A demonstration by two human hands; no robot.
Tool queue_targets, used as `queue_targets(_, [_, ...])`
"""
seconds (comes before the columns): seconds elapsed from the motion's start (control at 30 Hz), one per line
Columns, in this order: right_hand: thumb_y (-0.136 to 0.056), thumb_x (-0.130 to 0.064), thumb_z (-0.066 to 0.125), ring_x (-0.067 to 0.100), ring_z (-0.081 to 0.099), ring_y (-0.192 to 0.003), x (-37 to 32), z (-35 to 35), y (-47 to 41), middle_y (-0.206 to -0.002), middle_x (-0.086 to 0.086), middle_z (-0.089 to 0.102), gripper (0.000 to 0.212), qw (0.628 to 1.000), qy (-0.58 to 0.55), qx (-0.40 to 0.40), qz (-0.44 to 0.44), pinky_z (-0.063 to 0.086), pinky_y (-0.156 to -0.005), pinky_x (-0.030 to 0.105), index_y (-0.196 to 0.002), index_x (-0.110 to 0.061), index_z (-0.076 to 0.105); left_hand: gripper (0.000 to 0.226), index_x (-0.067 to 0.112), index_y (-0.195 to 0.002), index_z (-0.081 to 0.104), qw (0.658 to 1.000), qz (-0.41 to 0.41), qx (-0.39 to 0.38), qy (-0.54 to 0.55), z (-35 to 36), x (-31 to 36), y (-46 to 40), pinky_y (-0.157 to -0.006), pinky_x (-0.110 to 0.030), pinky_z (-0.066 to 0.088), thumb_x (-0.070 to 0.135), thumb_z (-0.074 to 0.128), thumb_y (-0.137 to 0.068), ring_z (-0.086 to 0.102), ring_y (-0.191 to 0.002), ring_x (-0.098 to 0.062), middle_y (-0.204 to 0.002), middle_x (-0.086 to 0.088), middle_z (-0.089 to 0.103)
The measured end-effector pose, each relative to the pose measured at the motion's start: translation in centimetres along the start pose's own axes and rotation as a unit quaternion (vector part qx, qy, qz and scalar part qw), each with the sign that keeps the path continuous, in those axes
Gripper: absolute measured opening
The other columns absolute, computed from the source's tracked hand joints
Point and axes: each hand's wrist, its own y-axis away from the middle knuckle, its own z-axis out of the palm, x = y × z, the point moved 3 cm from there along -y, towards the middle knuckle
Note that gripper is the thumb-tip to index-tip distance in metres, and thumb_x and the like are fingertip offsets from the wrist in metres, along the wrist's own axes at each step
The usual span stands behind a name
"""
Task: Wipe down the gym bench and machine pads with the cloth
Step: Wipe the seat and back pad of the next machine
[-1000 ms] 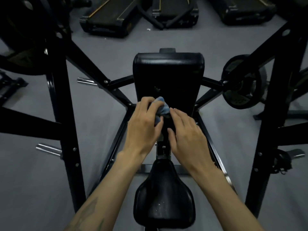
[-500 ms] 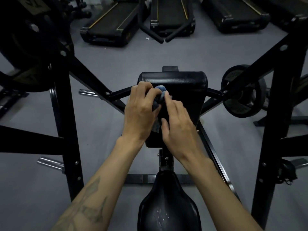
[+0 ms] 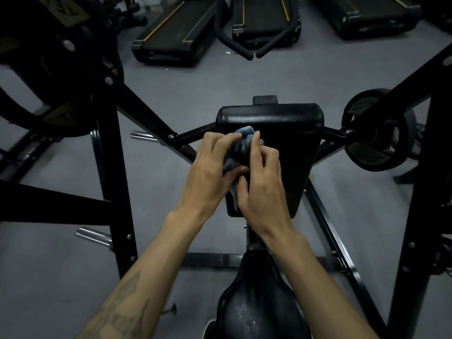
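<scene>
Both hands bunch the cloth (image 3: 241,145) against the pad (image 3: 291,152), likely refolding it for wiping. The left hand (image 3: 210,167) grips it; the right hand (image 3: 263,177) pinches it.

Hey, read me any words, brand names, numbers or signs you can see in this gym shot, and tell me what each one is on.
Nothing can be read with confidence.
Large black weight plate at upper left: pale raised lettering, upside down and blurred, unreadable.
Lower part of that plate stack: faint markings, too dark to read.
Round black weight plate on the right: embossed lettering, too small and dim.
Black treadmills, black padded backrest, crumpled blue cloth: no visible text.
</scene>
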Motion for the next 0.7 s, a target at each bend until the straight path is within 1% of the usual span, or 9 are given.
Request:
queue_targets(0.07, [-0.091, 0.000, 0.052, 0.026, 0.047, -0.119, -0.5, 0.8, -0.2, -0.135, 0.015, 0.033, 0.081, 1.000, -0.012, 0.020, 0.014, 0.053, -0.100, 0.040, -0.160, -0.002, 0.010, 0.071, 0.021, -0.136, 0.044, 0.999, 0.016, -0.019, 0.045, -0.5, -0.1, 0.3, -0.098, -0.025, 0.053, -0.004, 0.080, -0.080, 0.054, -0.117, -0.015, -0.129, 0.002, 0.043])
queue_targets(0.13, [-0.090, -0.009, 0.048, 0.026, 0.045, -0.121, -1.0, 1.5, -0.4, -0.135, 0.015, 0.030, 0.080, 0.998, -0.022, 0.050, 0.028, 0.051, -0.102, 0.041, -0.160, -0.003, 0.012, 0.070, 0.015, -0.137, 0.047, 0.996, 0.038, -0.048, 0.064, -1.2, -0.4, 0.7, -0.102, -0.022, 0.050, -0.016, 0.072, -0.079, 0.053, -0.124, -0.014, -0.136, -0.002, 0.047])
queue_targets(0.2, [-0.089, -0.019, 0.051, 0.026, 0.044, -0.122, -1.5, 2.3, -0.7, -0.136, 0.014, 0.029, 0.081, 0.995, -0.019, 0.087, 0.036, 0.049, -0.104, 0.041, -0.160, -0.003, 0.015, 0.062, 0.010, -0.139, 0.049, 0.994, 0.058, -0.071, 0.060, -2.2, -0.9, 0.9, -0.095, -0.030, 0.056, -0.015, 0.062, -0.083, 0.055, -0.125, -0.016, -0.139, -0.008, 0.050])
queue_targets(0.3, [-0.091, -0.020, 0.064, 0.028, 0.046, -0.120, -2.0, 3.9, -1.6, -0.135, 0.011, 0.029, 0.078, 0.986, 0.002, 0.160, 0.041, 0.049, -0.101, 0.040, -0.156, 0.001, 0.026, 0.051, 0.010, -0.134, 0.055, 0.993, 0.103, -0.061, 0.010, -4.0, -1.5, 0.6, -0.074, -0.039, 0.060, -0.004, 0.050, -0.085, 0.060, -0.115, -0.018, -0.137, -0.008, 0.054])
queue_targets(0.37, [-0.095, -0.019, 0.064, 0.028, 0.047, -0.114, -2.2, 4.9, -2.0, -0.135, 0.010, 0.030, 0.069, 0.977, 0.021, 0.207, 0.041, 0.049, -0.099, 0.039, -0.153, 0.003, 0.034, 0.048, 0.008, -0.134, 0.058, 0.991, 0.117, -0.052, -0.023, -4.8, -2.0, -0.3, -0.073, -0.039, 0.061, -0.003, 0.050, -0.088, 0.061, -0.116, -0.020, -0.138, -0.010, 0.055])
queue_targets(0.43, [-0.098, -0.017, 0.063, 0.026, 0.046, -0.112, -2.3, 5.7, -2.1, -0.135, 0.010, 0.032, 0.060, 0.970, 0.042, 0.238, 0.042, 0.047, -0.098, 0.037, -0.150, 0.001, 0.040, 0.052, 0.007, -0.143, 0.054, 0.992, 0.106, -0.061, -0.045, -5.0, -2.8, -1.5, -0.082, -0.036, 0.061, 0.000, 0.052, -0.092, 0.058, -0.124, -0.021, -0.148, -0.010, 0.049])
queue_targets(0.47, [-0.098, -0.015, 0.063, 0.025, 0.046, -0.111, -2.3, 6.0, -1.9, -0.135, 0.011, 0.034, 0.056, 0.967, 0.049, 0.247, 0.043, 0.047, -0.097, 0.036, -0.149, -0.001, 0.044, 0.054, 0.008, -0.148, 0.049, 0.990, 0.104, -0.074, -0.052, -4.8, -3.2, -1.9, -0.091, -0.036, 0.059, 0.004, 0.052, -0.094, 0.055, -0.131, -0.021, -0.154, -0.008, 0.045])
queue_targets(0.57, [-0.095, -0.008, 0.064, 0.022, 0.048, -0.107, -1.8, 6.2, -1.2, -0.132, 0.010, 0.041, 0.051, 0.962, 0.053, 0.265, 0.042, 0.049, -0.092, 0.038, -0.144, -0.012, 0.052, 0.059, 0.009, -0.156, 0.039, 0.983, 0.118, -0.125, -0.064, -3.8, -4.4, -2.4, -0.117, -0.039, 0.043, 0.015, 0.051, -0.099, 0.036, -0.151, -0.018, -0.166, -0.005, 0.033])
queue_targets(0.7, [-0.091, -0.003, 0.063, 0.022, 0.048, -0.101, -0.3, 4.8, -0.4, -0.119, 0.014, 0.049, 0.050, 0.943, 0.062, 0.317, 0.084, 0.050, -0.087, 0.041, -0.140, -0.013, 0.058, 0.062, 0.008, -0.158, 0.035, 0.982, 0.107, -0.147, -0.060, -3.2, -4.8, -2.0, -0.121, -0.032, 0.035, 0.014, 0.056, -0.100, 0.027, -0.155, -0.016, -0.169, -0.005, 0.025])
